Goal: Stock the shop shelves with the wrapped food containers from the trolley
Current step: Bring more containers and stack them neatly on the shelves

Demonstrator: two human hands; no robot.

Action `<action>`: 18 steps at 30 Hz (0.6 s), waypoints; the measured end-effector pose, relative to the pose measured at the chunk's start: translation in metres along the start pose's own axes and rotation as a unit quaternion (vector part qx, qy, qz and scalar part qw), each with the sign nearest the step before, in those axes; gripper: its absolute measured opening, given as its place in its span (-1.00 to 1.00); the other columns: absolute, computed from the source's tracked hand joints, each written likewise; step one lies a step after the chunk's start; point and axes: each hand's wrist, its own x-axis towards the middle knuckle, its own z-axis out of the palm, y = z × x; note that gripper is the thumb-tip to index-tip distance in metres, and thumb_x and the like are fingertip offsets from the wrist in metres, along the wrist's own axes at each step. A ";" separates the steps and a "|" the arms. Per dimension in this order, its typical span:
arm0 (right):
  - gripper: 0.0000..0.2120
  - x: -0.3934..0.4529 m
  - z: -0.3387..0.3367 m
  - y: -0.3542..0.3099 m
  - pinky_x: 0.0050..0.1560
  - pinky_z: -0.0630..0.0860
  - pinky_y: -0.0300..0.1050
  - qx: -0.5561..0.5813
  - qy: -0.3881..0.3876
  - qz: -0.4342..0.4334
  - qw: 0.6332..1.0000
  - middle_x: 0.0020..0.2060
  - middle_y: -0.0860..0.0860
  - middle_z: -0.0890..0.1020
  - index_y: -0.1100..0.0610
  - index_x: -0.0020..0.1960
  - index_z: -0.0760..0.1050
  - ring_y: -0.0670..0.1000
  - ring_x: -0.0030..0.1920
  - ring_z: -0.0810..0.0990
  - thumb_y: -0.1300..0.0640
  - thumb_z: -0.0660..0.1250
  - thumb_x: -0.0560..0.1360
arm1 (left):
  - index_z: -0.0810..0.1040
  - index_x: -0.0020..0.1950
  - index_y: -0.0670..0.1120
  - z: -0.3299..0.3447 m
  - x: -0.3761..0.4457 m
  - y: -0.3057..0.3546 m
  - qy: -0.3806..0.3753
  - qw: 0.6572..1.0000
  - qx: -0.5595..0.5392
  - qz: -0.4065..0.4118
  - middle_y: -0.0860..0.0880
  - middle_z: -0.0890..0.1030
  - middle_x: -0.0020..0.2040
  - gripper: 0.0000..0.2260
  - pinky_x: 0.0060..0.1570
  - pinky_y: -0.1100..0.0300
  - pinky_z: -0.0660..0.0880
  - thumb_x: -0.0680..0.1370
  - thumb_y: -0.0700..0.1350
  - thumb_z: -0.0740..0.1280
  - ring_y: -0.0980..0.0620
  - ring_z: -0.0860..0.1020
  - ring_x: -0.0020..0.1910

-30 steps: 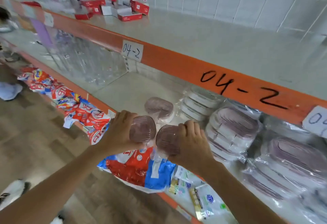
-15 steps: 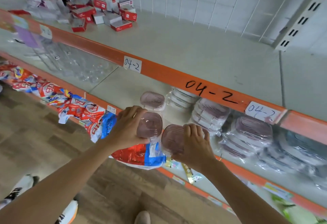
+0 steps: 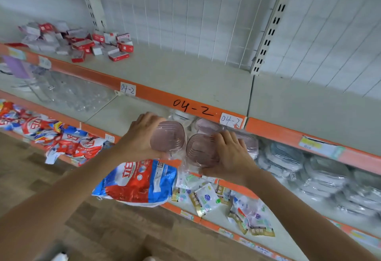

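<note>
Left hand: the left hand (image 3: 142, 137) grips a pinkish wrapped container (image 3: 168, 138), fingers curled round its left side, holding it in front of the middle shelf's mouth.
Right hand: the right hand (image 3: 231, 155) grips a second pinkish container (image 3: 201, 150), fingers curled over its far right edge, thumb at the near side.
Containers held: the two sit side by side, just beside each other; whether their rims touch cannot be told.
Middle shelf: the middle shelf (image 3: 123, 112) holds stacked pink containers (image 3: 208, 125) directly beyond the hands and grey wrapped containers (image 3: 321, 170) to the right; clear plastic ware (image 3: 68, 93) lies to the left.
Shelf edge: an orange rail (image 3: 288, 135) carries handwritten "04-2" (image 3: 192, 108) and paper tags.
Top shelf: red-and-white small boxes (image 3: 86, 42) are heaped at the far left.
Lower shelf: a red-and-blue bag (image 3: 140, 180) hangs over the near edge below the hands, with small sachets (image 3: 206, 197) to its right.
Floor: wood-patterned floor (image 3: 103, 229) lies nearest.
</note>
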 end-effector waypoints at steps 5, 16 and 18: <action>-0.13 0.006 -0.054 0.017 0.25 0.19 -0.04 -0.013 0.082 0.010 0.997 0.27 0.03 0.28 0.10 0.41 0.21 0.07 0.28 0.22 -0.29 0.44 0.27 | 0.34 0.41 -0.01 -0.031 0.035 0.026 0.091 0.994 -0.042 -0.032 0.00 0.22 0.14 -0.03 0.29 0.10 0.23 0.08 0.42 0.36 0.03 0.24 0.22; -0.25 0.073 -0.069 0.079 0.34 0.19 0.05 0.021 0.044 0.125 0.991 0.30 0.04 0.28 -0.04 0.43 0.24 0.09 0.33 0.20 -0.25 0.41 0.35 | 0.37 0.38 -0.12 -0.028 0.133 0.033 0.035 0.991 -0.085 -0.100 -0.11 0.37 0.25 -0.27 0.21 0.17 0.26 0.31 0.10 0.54 -0.07 0.33 0.28; -0.26 0.087 -0.063 0.090 0.33 0.21 0.06 0.040 0.046 0.149 0.987 0.31 0.04 0.29 -0.05 0.43 0.24 0.09 0.35 0.20 -0.26 0.39 0.36 | 0.38 0.38 -0.10 -0.027 0.149 0.021 0.004 0.990 -0.103 -0.095 -0.08 0.36 0.25 -0.28 0.25 0.16 0.28 0.33 0.14 0.52 -0.03 0.33 0.29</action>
